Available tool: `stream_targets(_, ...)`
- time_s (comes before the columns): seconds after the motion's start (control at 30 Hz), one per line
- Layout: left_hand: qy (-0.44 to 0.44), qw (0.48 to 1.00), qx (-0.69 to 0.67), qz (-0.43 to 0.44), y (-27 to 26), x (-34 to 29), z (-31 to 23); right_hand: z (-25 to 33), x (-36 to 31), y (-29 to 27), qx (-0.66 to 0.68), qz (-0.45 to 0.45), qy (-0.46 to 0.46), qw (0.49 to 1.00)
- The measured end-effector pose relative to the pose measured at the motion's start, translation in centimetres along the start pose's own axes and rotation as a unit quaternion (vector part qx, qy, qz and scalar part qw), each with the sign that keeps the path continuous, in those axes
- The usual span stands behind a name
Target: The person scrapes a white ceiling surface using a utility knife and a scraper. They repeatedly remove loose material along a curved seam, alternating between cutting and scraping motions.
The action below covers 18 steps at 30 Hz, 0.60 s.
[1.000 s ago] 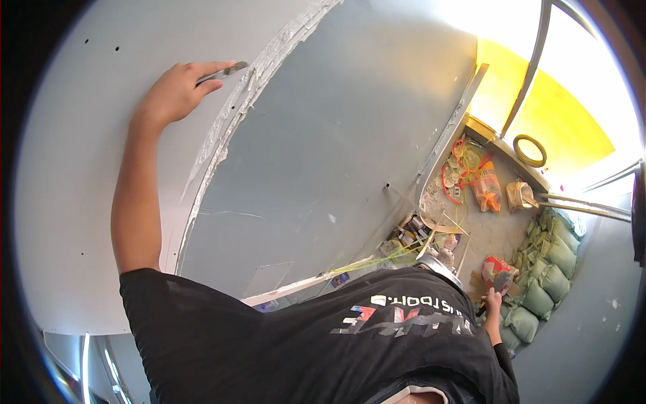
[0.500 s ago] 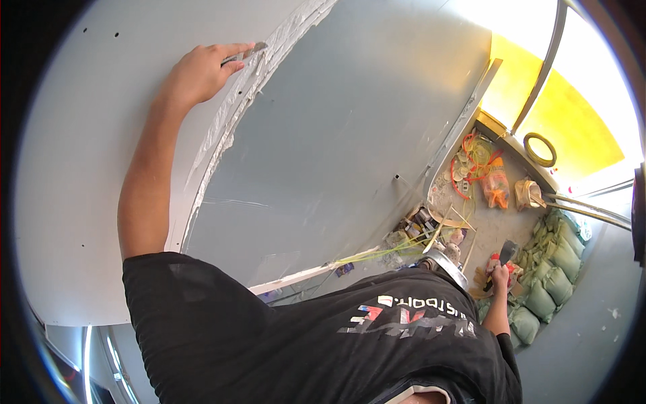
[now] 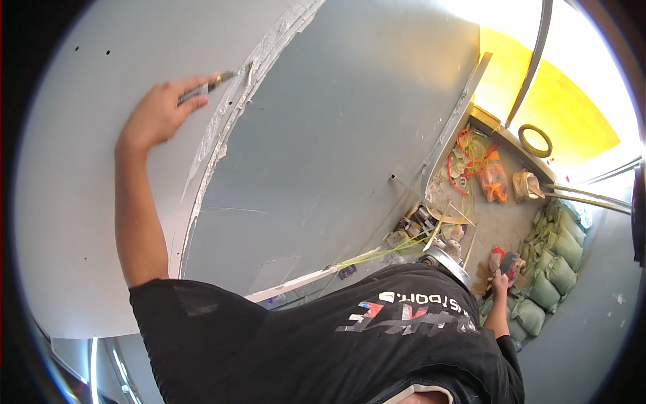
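Observation:
My left hand (image 3: pixel 158 116) is raised at the pale wall board (image 3: pixel 74 155), closed around what looks like a small putty knife (image 3: pixel 217 83). Its tip points toward the rough white filler strip (image 3: pixel 219 145) along the board's edge; whether it touches cannot be told. A small raised lump of filler (image 3: pixel 250 73) shows on that strip. Low at my right side, my right hand (image 3: pixel 499 283) grips a wider scraper (image 3: pixel 509 261), its dark blade turned upward. Beyond the strip lies a grey-blue panel (image 3: pixel 323 135).
Green sandbags (image 3: pixel 560 275) are piled along the right wall. On the floor lie an orange bag (image 3: pixel 493 180), an open pale bag (image 3: pixel 526 185), tangled cords (image 3: pixel 464 151) and scraps (image 3: pixel 420 222). A metal rim (image 3: pixel 447 264) sits by my feet. A ring-shaped roll (image 3: pixel 535 140) rests against the yellow panel.
My left hand has drawn back from the filler strip, moving left and down with the putty knife. The right hand has barely moved; its scraper is tilted slightly differently.

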<state>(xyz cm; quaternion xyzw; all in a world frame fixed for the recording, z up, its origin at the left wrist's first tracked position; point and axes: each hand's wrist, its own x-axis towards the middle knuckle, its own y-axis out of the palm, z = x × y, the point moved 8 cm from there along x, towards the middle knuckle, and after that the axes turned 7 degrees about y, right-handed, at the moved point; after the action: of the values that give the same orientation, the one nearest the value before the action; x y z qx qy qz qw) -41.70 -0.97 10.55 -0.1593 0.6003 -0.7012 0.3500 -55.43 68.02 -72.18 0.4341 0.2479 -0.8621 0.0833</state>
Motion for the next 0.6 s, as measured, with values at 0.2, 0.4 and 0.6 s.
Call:
stream_targets(0.2,0.083,0.995,0.032,-0.035,-0.4,5.1,-2.5,-1.8,0.5,0.1,-0.007,0.005,0.022,1.0)
stream_targets(0.4,0.044,0.997,0.064,-0.022,0.3,6.4,-2.7,0.1,-0.1,1.7,-0.03,0.007,0.009,0.999)
stream_targets(0.6,0.16,0.97,0.144,-0.113,0.5,6.8,-2.0,0.5,0.0,1.8,-0.016,0.032,0.006,0.999)
